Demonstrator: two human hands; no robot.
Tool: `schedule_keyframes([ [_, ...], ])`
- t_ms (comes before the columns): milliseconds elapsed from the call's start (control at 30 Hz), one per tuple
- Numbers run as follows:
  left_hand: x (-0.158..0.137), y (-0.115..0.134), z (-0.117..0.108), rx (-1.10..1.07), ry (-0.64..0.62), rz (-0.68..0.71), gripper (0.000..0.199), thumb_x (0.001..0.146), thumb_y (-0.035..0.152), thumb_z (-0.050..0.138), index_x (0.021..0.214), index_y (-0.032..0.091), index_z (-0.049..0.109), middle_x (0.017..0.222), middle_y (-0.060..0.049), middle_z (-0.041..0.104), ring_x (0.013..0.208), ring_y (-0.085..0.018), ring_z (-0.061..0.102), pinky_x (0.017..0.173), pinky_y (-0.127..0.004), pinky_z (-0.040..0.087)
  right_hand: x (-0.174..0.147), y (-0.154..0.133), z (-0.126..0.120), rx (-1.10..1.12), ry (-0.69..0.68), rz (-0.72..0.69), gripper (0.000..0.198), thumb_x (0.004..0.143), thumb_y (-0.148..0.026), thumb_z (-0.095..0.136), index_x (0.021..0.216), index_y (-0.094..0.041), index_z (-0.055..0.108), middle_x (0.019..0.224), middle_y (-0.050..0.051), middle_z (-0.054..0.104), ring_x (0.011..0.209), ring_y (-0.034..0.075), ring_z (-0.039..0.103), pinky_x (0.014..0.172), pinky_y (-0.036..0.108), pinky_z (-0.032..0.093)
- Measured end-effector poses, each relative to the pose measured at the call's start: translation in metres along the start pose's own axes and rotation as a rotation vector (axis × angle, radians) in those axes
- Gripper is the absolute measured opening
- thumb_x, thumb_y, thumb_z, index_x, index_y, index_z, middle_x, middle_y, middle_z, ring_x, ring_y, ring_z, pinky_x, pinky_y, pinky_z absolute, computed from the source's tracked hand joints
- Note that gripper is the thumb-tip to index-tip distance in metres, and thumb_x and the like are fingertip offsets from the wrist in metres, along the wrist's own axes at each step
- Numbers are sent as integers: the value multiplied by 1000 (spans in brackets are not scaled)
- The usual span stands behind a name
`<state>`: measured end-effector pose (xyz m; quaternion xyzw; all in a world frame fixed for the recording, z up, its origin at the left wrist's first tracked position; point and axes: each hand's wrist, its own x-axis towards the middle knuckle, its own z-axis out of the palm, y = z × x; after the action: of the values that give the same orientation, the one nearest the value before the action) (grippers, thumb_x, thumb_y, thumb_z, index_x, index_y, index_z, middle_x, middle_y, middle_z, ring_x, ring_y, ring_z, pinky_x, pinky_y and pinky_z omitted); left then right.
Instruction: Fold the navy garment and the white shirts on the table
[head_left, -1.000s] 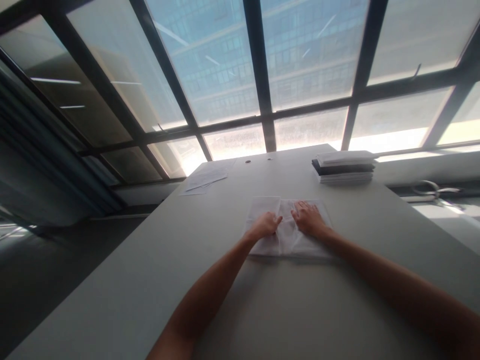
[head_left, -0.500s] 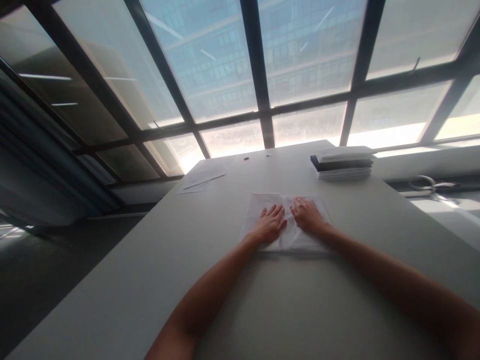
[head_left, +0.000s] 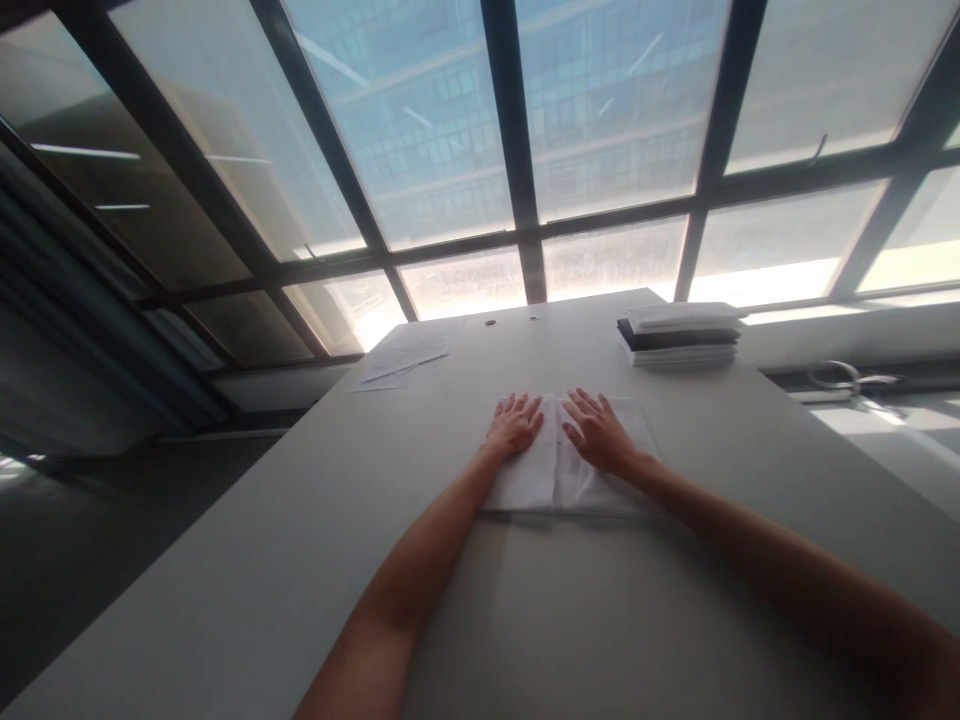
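A folded white cloth (head_left: 529,480) lies flat on the table in front of me, with a seam or fold line running down its middle. My left hand (head_left: 515,423) rests palm down on the cloth's far left part, fingers spread. On the other side of the middle line, my right hand (head_left: 598,432) is also flat on the cloth with its fingers apart. Neither hand grips anything. Parts of the cloth under both palms and the right forearm are hidden.
A stack of folded white and dark cloths (head_left: 679,335) stands at the far right of the white table (head_left: 420,450). Sheets of paper (head_left: 401,355) lie at the far left. Beyond the far edge are windows (head_left: 450,120); a curtain (head_left: 97,300) hangs at left.
My left hand has slid left and away from me over the cloth. My right hand has shifted slightly left, its fingers now more spread. The view has tilted a little.
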<state>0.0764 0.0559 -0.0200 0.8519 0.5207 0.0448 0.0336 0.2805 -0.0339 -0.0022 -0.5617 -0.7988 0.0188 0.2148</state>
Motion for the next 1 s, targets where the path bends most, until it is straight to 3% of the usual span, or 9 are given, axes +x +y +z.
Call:
schedule_keyframes([
  [100,0,-1,2,9,-7,14,60,105,53,28,161,31,32,168,-7,27,156,-33,18,125,-55,14,-13,-37,-6,153,-93,-369,50,106,-37,40,152,-21,48,160,11,43,151,22,31,125,46,19],
  [200,1,-2,2,-2,6,13,58,106,52,26,160,33,33,168,-6,28,155,-34,19,125,-55,13,-35,-68,-1,185,-248,-568,59,105,-49,43,156,-19,43,163,15,37,154,26,25,125,50,17],
  [300,3,-2,1,-25,-8,8,58,106,52,22,161,35,32,168,-5,27,155,-36,18,124,-57,12,-52,-81,7,177,-342,-582,80,100,-59,50,160,-10,32,165,25,26,156,34,17,124,57,13],
  [467,12,7,-5,-46,-78,-83,60,104,57,24,160,36,33,169,-3,25,155,-41,14,123,-62,11,-63,-87,2,276,-431,-567,93,94,-61,58,160,-3,28,166,29,16,156,38,9,125,57,11],
  [533,14,15,-7,-52,-83,-130,61,104,56,24,160,34,34,169,-4,24,155,-42,13,122,-65,10,-65,-93,-8,393,-466,-602,80,95,-57,60,155,-8,42,165,26,23,155,38,15,125,56,14],
  [600,11,26,-7,-69,-72,-149,62,104,53,22,160,29,34,169,-7,23,155,-43,12,120,-68,9,-63,-96,-19,603,-479,-615,56,99,-50,57,143,-16,60,159,18,42,150,31,34,123,48,25],
  [700,-5,46,-1,-136,-44,-91,64,105,51,19,161,21,31,169,-12,21,156,-39,13,120,-68,12,-54,-82,-30,912,-307,-404,38,101,-41,52,125,-21,73,132,10,70,124,24,63,109,38,46],
  [867,-38,75,10,-172,10,19,64,106,47,23,161,14,29,168,-16,21,157,-33,15,123,-62,14,-37,11,-34,854,217,284,31,84,-28,54,99,-15,77,102,12,78,98,26,71,93,41,54],
  [1000,-40,84,8,-199,19,20,59,106,43,27,158,16,35,167,-17,26,156,-32,19,123,-62,13,-41,78,-41,735,237,636,27,74,-20,56,94,-13,74,102,15,76,96,25,69,92,37,53],
])
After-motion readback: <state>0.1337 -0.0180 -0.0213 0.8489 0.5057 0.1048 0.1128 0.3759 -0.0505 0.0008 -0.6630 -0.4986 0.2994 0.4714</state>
